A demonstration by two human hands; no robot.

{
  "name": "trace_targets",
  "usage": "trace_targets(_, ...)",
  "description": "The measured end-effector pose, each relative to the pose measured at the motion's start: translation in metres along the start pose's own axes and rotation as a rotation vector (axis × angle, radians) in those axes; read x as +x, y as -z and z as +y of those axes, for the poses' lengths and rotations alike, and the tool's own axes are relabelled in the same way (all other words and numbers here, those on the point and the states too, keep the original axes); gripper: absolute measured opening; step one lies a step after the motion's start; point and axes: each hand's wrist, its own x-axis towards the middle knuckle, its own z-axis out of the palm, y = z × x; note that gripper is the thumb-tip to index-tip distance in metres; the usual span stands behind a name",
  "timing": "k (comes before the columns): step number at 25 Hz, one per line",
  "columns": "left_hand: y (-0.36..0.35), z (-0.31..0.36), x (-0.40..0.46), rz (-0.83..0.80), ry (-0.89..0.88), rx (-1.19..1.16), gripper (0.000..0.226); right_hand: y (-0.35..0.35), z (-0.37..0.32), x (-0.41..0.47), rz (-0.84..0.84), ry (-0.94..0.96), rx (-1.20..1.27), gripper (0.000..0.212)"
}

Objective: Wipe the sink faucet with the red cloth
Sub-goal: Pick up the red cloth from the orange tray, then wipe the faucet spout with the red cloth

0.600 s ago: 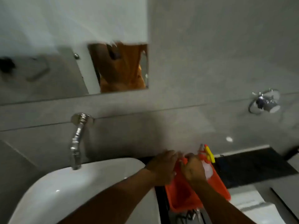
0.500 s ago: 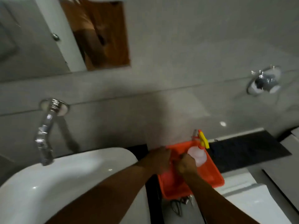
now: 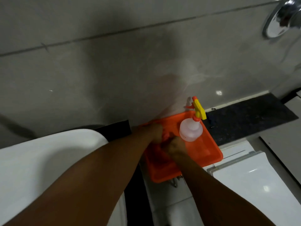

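A grey tiled wall (image 3: 114, 62) fills the upper half of the view, crossed by a dark grout line. At lower left sits the white sink basin (image 3: 40, 160), its rim curving toward the wall; the faucet is out of view. At lower right is a white glossy fixture (image 3: 252, 185) with a flat lid, and beyond it a dark counter (image 3: 247, 118) runs along the foot of the wall. A chrome wall fitting (image 3: 281, 18) shows at the upper right corner, partly cut off by the frame edge.

Between basin and white fixture rests an orange tray (image 3: 210, 150), one corner against the wall. Upright in its far right corner stands a translucent spray bottle (image 3: 190, 131) with a yellow and orange trigger head (image 3: 198, 110), the nozzle close to the wall. Some small metal items (image 3: 174, 181) protrude from under the tray's near edge; they are too blurred to identify.

Both forearms reach forward from the bottom of the view, the left crossing above the basin's right rim, and converge over the tray. The left hand (image 3: 153, 132) and right hand (image 3: 175, 149) are close together inside the tray, knuckles up, fingers curled downward. Between them a bunched piece of red cloth (image 3: 166, 136) is visible, lying in the tray just beside the bottle. Both hands appear closed on this cloth, though blur and the matching colour of the tray prevent confirming the exact grip. The hands cover most of the cloth and the tray's centre.
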Motion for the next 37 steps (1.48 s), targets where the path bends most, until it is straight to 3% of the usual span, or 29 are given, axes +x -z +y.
trace_targets(4, 0.075, 0.001, -0.064, 0.109, -0.076, -0.286, 0.014, 0.065, -0.055, -0.045, 0.129, 0.166, 0.093, 0.025)
trace_targets(7, 0.145, -0.010, -0.142, 0.216, -0.104, -0.457, 0.016, 0.114, -0.116, -0.092, 0.112, 0.439, 0.221, 0.016)
trace_targets(9, 0.196, -0.026, -0.203, 0.261, -0.087, -0.566, 0.018, 0.139, -0.169, -0.126, 0.004, 0.516, 0.244, 0.025)
trace_targets(14, 0.275, -0.111, -0.365, 0.492, 0.064, -0.936, 0.012, 0.142, -0.305, -0.218, -0.533, 0.530, 0.631, 0.038)
trace_targets(16, 0.276, -0.148, -0.410, 0.593, 0.092, -1.087, 0.012, 0.115, -0.344, -0.244, -0.594, 0.520, 0.709, 0.037)
trace_targets(18, 0.263, -0.186, -0.439, 0.707, 0.186, -1.069, 0.010, 0.077, -0.376, -0.266, -0.568, 0.494, 0.731, 0.042)
trace_targets(22, 0.206, -0.235, -0.450, 0.735, 0.437, -0.889, 0.013, 0.002, -0.394, -0.281, -0.389, 0.404, 0.508, 0.059)
trace_targets(25, 0.166, -0.236, -0.436, 0.795, 0.615, -0.596, 0.044, -0.019, -0.395, -0.278, -0.310, 0.372, 0.522, 0.067)
trace_targets(27, 0.160, -0.217, -0.426, 0.953, 0.589, -0.475, 0.051, -0.019, -0.401, -0.271, -0.268, 0.425, 0.433, 0.064)
trace_targets(29, 0.162, -0.192, -0.412, 0.901, 0.515, -0.503, 0.061, -0.018, -0.403, -0.267, -0.215, 0.476, 0.365, 0.057)
trace_targets(31, 0.173, -0.178, -0.394, 0.835, 0.544, -0.604, 0.065, -0.014, -0.400, -0.268, -0.030, 0.668, 0.283, 0.040)
trace_targets(33, 0.190, -0.180, -0.381, 0.795, 0.544, -0.832, 0.053, 0.001, -0.391, -0.256, 0.402, 1.002, 0.043, 0.031)
trace_targets(35, 0.205, -0.197, -0.377, 0.739, 0.412, -1.271, 0.035, 0.024, -0.386, -0.229, 0.737, 1.284, -0.245, 0.048)
trace_targets(37, 0.204, -0.213, -0.379, 0.546, 0.253, -1.875, 0.034, 0.046, -0.386, -0.196, 0.838, 1.434, -0.492, 0.065)
